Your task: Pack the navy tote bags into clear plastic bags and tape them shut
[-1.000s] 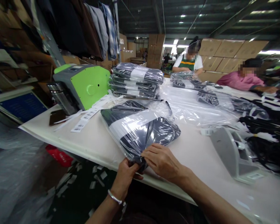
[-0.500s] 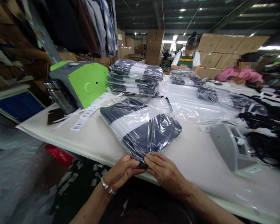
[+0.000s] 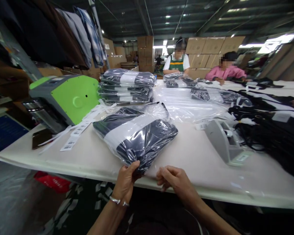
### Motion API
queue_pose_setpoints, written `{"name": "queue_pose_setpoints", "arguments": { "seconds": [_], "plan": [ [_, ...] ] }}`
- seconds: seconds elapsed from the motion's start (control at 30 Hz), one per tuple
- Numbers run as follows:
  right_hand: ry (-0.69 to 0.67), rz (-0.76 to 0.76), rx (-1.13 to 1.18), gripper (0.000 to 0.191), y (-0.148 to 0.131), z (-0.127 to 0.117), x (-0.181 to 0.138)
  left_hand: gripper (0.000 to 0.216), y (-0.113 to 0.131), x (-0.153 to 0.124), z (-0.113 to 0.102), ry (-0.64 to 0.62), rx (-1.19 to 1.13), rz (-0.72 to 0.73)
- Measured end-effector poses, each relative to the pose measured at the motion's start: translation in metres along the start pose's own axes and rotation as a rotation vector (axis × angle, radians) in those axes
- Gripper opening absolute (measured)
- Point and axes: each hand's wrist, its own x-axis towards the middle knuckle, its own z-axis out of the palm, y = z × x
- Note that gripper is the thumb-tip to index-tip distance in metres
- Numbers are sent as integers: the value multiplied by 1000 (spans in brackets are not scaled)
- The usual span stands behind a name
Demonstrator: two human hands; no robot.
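Observation:
A folded dark garment (image 3: 134,143) with a white paper band (image 3: 127,129) lies in a clear plastic bag on the table. My left hand (image 3: 126,179) is closed on the bag's near corner at the table's front edge, its thumb on top. Apart from the bag, just to its right, my right hand (image 3: 173,179) hovers by the same edge. The fingers of that hand are curled in, and whatever they may hold is hidden. Behind the bagged garment stands a stack of similar bagged garments (image 3: 127,85), beside flat clear plastic bags (image 3: 186,106).
To the left are a green and grey machine (image 3: 75,96), a steel flask (image 3: 42,116), a phone (image 3: 41,138) and barcode labels (image 3: 72,140). A grey tape dispenser (image 3: 221,142) and black corded items (image 3: 264,127) sit right. Two co-workers (image 3: 177,62) (image 3: 226,70) are across the table.
My right hand has let go of the bag's near corner and moved away to the right, fingers curled. My left hand still grips the corner. The view has turned right.

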Motion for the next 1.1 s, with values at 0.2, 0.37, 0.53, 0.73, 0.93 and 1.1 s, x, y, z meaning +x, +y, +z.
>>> {"name": "queue_pose_setpoints", "arguments": {
  "seconds": [0.2, 0.37, 0.53, 0.73, 0.93, 1.1],
  "plan": [
    [-288, 382, 416, 62, -8, 19, 22, 44, -2, -2, 8, -46, 12, -2],
    [-192, 467, 206, 47, -18, 31, 43, 44, -12, 1, 0, -20, 126, 46],
    [-266, 555, 323, 39, -20, 24, 44, 44, -12, 2, -1, -40, 142, 58],
    [-247, 480, 611, 40, -10, 30, 48, 48, -9, 3, -4, -88, 189, 25],
    [-270, 302, 635, 52, -4, 30, 46, 45, 4, 0, -1, -73, 131, -12],
    [-472, 255, 797, 45, -6, 10, 45, 39, 19, 2, 6, -67, 20, 5]
  ]
}}
